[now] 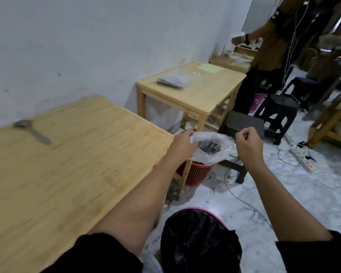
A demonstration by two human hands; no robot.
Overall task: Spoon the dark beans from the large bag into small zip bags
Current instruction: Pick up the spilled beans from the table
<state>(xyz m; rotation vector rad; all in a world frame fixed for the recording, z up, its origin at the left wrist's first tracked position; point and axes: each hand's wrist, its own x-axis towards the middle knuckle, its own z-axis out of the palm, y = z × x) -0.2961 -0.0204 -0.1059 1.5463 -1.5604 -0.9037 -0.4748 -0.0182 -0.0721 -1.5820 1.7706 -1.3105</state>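
A clear plastic large bag (211, 154) hangs open in the air just past the right edge of the wooden table (77, 170), above a red basket (197, 173). Dark beans (213, 147) show inside it. My left hand (183, 143) grips the bag's left rim. My right hand (248, 143), fingers curled, pinches the rim's right edge. A metal spoon (33, 132) lies on the table at the far left, well away from both hands. I see no small zip bags on this table.
A pink bin with a black liner (199, 239) stands on the floor just below me. A second table (205, 91) behind carries packed bags (171, 81). Another person (274, 46) stands at the right, near dark stools (278, 109) and a floor power strip (301, 160).
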